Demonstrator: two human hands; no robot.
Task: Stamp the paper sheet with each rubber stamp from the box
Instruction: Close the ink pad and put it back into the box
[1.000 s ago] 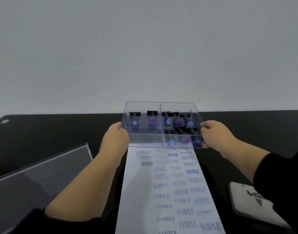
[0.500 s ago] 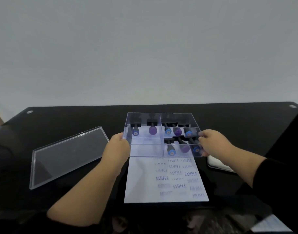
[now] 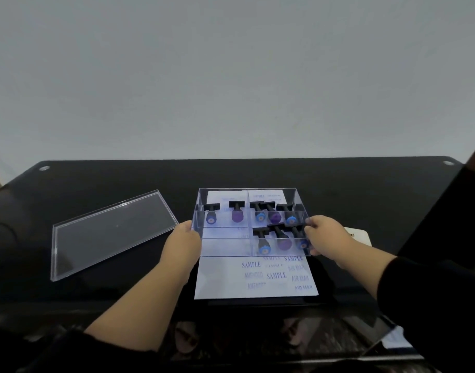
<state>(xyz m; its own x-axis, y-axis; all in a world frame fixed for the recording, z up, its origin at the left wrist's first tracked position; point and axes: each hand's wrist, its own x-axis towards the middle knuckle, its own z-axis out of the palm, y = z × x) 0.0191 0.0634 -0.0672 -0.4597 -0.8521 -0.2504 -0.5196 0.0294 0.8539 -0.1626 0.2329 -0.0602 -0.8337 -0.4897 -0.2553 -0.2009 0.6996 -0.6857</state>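
Both hands, the left hand (image 3: 183,242) and right hand (image 3: 324,238), grip the clear box (image 3: 248,222) of stamps (image 3: 263,242) over the paper sheet (image 3: 220,278), twelve o'clock end; fingers curl round its sides. Stamping looks finished; next, probably set it aside.

In front of me the box (image 3: 251,222) sits on the far part of the paper sheet (image 3: 223,278), rubber stamps (image 3: 268,211) lying in its compartments. Its lid (image 3: 109,232) lies left on the table (image 3: 96,179). An ink pad (image 3: 361,235) lies right of the box.
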